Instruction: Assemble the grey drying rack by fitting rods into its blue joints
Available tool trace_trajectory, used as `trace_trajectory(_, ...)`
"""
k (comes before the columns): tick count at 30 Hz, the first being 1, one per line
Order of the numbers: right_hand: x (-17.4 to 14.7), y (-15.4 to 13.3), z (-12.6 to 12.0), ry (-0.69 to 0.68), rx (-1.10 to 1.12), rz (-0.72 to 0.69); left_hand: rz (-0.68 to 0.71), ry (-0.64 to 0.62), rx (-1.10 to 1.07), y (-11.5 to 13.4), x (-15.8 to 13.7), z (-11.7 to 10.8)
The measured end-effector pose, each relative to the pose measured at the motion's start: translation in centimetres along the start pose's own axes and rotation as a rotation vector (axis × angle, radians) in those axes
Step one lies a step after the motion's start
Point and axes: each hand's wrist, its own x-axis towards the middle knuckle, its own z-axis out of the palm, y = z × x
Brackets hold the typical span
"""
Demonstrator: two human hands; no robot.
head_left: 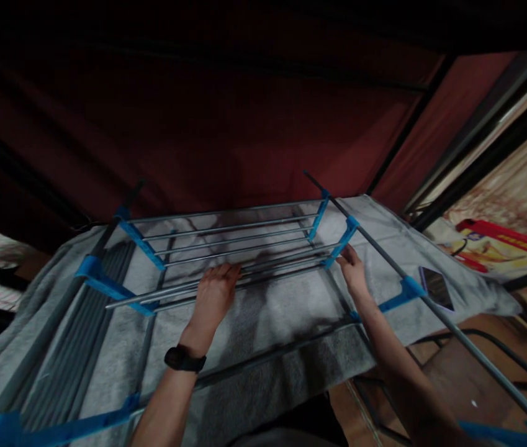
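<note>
Here's the left hand (219, 280), low at seven o'clock, palm down, wrist straight, fingers curled around a gray metal tube (161, 292) slanting across the near side of the tubular rack (228, 228) at center. Over at four, the right hand (352, 268) reaches up with bent fingers beside a blue plastic bracket (341, 242); whether they're pinching it, I can't tell.
</note>
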Motion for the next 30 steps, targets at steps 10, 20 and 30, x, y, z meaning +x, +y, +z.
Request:
trace_trajectory(10, -0.7, -0.6, 1.2, 0.052, 0.074, 0.062, -0.004, 0.004, 0.004, -0.3, -0.5, 0.6)
trace_trajectory(20, -7.2, -1.1, 4.0, 0.049, 0.223, 0.170, 0.009, -0.016, -0.031, 0.3, -0.8, 0.4)
trace_trajectory(30, -10.7, -10.2, 8.0, -0.346, -0.101, -0.431, 0.019, -0.074, -0.021, 0.7, -1.0, 0.1)
